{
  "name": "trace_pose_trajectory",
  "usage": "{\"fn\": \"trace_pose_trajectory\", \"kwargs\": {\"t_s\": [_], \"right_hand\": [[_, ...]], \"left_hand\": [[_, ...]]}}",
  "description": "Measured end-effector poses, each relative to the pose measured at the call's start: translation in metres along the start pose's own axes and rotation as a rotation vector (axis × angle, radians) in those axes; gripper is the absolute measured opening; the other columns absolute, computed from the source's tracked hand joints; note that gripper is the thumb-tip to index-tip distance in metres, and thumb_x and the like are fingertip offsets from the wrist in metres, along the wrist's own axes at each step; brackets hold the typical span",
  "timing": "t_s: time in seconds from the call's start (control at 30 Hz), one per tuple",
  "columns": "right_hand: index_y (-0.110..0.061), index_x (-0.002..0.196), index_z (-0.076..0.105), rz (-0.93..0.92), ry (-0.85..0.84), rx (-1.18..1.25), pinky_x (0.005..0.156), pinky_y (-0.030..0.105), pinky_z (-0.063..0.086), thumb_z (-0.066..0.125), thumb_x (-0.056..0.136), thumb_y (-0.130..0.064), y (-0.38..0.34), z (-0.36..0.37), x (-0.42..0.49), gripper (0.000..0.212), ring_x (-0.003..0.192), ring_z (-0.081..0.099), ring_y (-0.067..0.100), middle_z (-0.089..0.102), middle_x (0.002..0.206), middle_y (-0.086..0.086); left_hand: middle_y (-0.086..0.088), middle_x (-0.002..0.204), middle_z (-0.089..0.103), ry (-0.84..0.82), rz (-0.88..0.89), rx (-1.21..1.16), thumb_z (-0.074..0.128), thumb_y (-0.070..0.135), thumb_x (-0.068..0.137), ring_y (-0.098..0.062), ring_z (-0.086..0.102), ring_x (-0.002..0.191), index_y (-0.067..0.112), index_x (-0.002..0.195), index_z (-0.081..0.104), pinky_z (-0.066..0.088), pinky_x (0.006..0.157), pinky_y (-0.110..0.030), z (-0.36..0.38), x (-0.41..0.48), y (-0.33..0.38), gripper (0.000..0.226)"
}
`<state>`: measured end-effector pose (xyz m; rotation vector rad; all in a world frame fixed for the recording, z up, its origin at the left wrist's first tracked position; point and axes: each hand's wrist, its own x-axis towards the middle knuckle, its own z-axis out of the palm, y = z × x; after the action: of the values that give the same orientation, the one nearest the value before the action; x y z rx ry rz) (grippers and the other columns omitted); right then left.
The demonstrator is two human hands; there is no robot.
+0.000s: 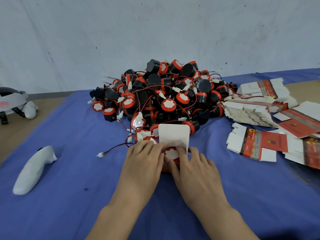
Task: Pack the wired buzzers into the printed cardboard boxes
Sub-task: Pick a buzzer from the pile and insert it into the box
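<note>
Forearms forward; left hand (145,158) fingers curled round cardboard box (173,134), flap upright; right hand (195,163) fingers pinch buzzer (171,154) sitting in box mouth; buzzer pile (164,94) behind; flat boxes (256,144) at right.

buzzer (171,154) in open box (174,134), buzzer heap (164,94) behind

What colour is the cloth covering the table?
Blue; the cloth shows best in the head view.
</note>
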<state>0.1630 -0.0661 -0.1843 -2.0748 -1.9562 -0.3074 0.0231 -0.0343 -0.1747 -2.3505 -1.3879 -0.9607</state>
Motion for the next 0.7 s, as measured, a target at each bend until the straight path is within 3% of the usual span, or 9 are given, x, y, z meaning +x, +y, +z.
{"fn": "trace_pose_trajectory", "kwargs": {"t_s": [0.1,0.2,0.33,0.43,0.53,0.6,0.7], "right_hand": [[-0.025,0.153,0.030,-0.018,0.013,0.030,0.073,0.031,0.035,0.003,0.098,-0.061,0.002,0.001,0.003,0.071,0.101,0.059,0.020,0.052,0.120,0.001],[-0.024,0.152,0.027,-0.005,0.000,0.037,0.075,0.031,0.032,0.006,0.100,-0.063,0.002,0.003,0.004,0.068,0.105,0.056,0.020,0.047,0.123,0.002],[-0.020,0.150,0.032,0.009,-0.011,0.029,0.073,0.032,0.030,0.011,0.101,-0.063,0.000,0.004,0.006,0.069,0.103,0.055,0.021,0.047,0.122,0.003],[-0.019,0.151,0.030,0.017,-0.026,0.030,0.073,0.031,0.030,0.006,0.099,-0.064,0.001,0.004,0.007,0.072,0.106,0.054,0.021,0.045,0.124,0.003],[-0.020,0.152,0.028,0.003,-0.024,0.048,0.074,0.030,0.030,0.005,0.099,-0.063,0.002,0.004,0.007,0.071,0.106,0.053,0.020,0.044,0.123,0.003],[-0.021,0.151,0.033,0.010,-0.020,0.055,0.073,0.029,0.031,0.007,0.100,-0.062,0.002,0.003,0.005,0.070,0.103,0.056,0.019,0.047,0.121,0.002],[-0.019,0.141,0.049,0.012,-0.020,0.050,0.068,0.029,0.033,0.021,0.100,-0.061,0.001,0.005,0.002,0.065,0.092,0.062,0.021,0.055,0.113,0.004]], "left_hand": [[-0.002,0.093,0.069,0.052,0.036,0.028,0.064,0.016,0.092,-0.028,0.065,0.091,0.013,0.106,0.073,0.056,0.075,-0.043,-0.001,-0.002,-0.002,0.017],[0.004,0.093,0.068,0.049,0.033,0.024,0.049,0.028,0.092,-0.024,0.063,0.090,0.017,0.107,0.073,0.053,0.076,-0.039,-0.006,-0.005,-0.006,0.030],[0.007,0.095,0.068,0.015,0.088,0.003,0.062,0.023,0.090,-0.022,0.062,0.092,0.020,0.113,0.072,0.053,0.076,-0.039,-0.009,-0.010,-0.019,0.025],[0.006,0.092,0.070,0.017,0.100,-0.001,0.060,0.022,0.092,-0.022,0.063,0.087,0.018,0.112,0.073,0.054,0.072,-0.040,-0.009,-0.008,-0.019,0.024],[0.003,0.089,0.071,0.009,0.064,0.005,0.078,0.001,0.081,-0.025,0.065,0.079,0.014,0.107,0.075,0.056,0.066,-0.040,-0.005,-0.006,-0.009,0.029],[0.001,0.091,0.071,-0.044,0.022,-0.002,0.085,-0.005,0.071,-0.025,0.067,0.080,0.013,0.107,0.075,0.057,0.067,-0.039,-0.003,-0.004,-0.002,0.042],[0.005,0.089,0.073,-0.070,0.007,0.000,0.085,-0.002,0.071,-0.022,0.065,0.073,0.015,0.107,0.075,0.055,0.064,-0.036,-0.003,-0.003,0.002,0.042]]}}
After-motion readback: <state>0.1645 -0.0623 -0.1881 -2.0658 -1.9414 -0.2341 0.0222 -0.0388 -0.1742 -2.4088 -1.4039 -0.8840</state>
